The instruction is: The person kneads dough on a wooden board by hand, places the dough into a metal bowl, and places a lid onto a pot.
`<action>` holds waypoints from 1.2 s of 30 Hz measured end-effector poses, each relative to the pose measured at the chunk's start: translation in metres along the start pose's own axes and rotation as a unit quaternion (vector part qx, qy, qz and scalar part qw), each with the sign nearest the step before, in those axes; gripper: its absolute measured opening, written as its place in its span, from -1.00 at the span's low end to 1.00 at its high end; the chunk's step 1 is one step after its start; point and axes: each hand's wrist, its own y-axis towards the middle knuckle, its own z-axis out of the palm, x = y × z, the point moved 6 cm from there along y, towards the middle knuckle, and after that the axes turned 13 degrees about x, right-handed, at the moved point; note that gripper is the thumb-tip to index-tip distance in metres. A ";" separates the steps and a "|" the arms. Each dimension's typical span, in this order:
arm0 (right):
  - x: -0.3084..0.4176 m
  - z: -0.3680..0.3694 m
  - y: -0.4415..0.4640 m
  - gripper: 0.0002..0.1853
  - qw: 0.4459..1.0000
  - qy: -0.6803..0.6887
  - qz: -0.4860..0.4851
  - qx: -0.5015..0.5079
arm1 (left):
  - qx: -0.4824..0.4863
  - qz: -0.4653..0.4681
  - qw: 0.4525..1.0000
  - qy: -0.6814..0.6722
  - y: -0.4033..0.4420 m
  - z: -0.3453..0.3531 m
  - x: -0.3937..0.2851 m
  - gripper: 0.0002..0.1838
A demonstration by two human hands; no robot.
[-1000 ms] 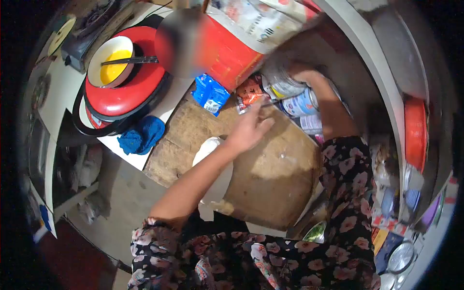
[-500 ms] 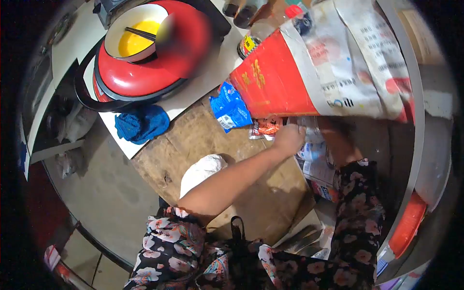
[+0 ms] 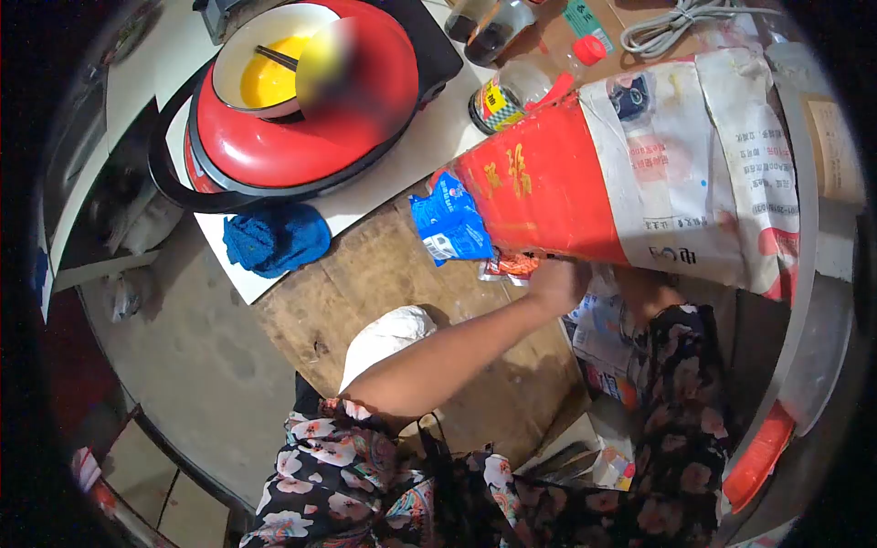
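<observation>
My left hand (image 3: 557,285) reaches across the wooden board (image 3: 365,247) to the lower edge of a red and white printed box (image 3: 548,183). Its fingers are hidden by that edge. Just right of it, my right hand (image 3: 647,294) is also mostly covered by the box, fingers out of sight. A bit of clear plastic (image 3: 603,277) shows between the hands. Beside the left hand lie a small red packet (image 3: 510,267) and a blue packet (image 3: 452,219). A lump of white dough (image 3: 388,336) rests on the board, partly behind my left forearm.
A red electric pan (image 3: 256,155) carries a bowl of beaten egg (image 3: 274,78) with dark chopsticks. A blue cloth (image 3: 276,239) lies at the white table's corner. Jars, a red-capped bottle (image 3: 589,50) and a coiled cable (image 3: 662,32) are at the back. Printed packages (image 3: 598,333) sit below my hands.
The view has shifted slightly, bringing the cable and the red-capped bottle into fuller sight. My left hand's fingers have gone from partly visible to hidden beneath the box edge.
</observation>
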 end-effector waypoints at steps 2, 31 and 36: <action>0.013 -0.018 0.007 -0.57 0.996 -0.083 0.028 0.013 | -0.024 -0.028 0.999 -0.021 -0.004 -0.007 -0.004 -0.74; 0.013 0.011 -0.012 -0.77 0.356 0.895 -0.191 0.189 | -0.041 -0.083 0.962 -0.257 -0.087 -0.059 -0.008 -0.54; 0.119 0.074 -0.106 -0.76 0.510 0.849 0.114 0.077 | -0.066 -0.121 0.969 -0.207 -0.162 -0.109 0.006 -0.40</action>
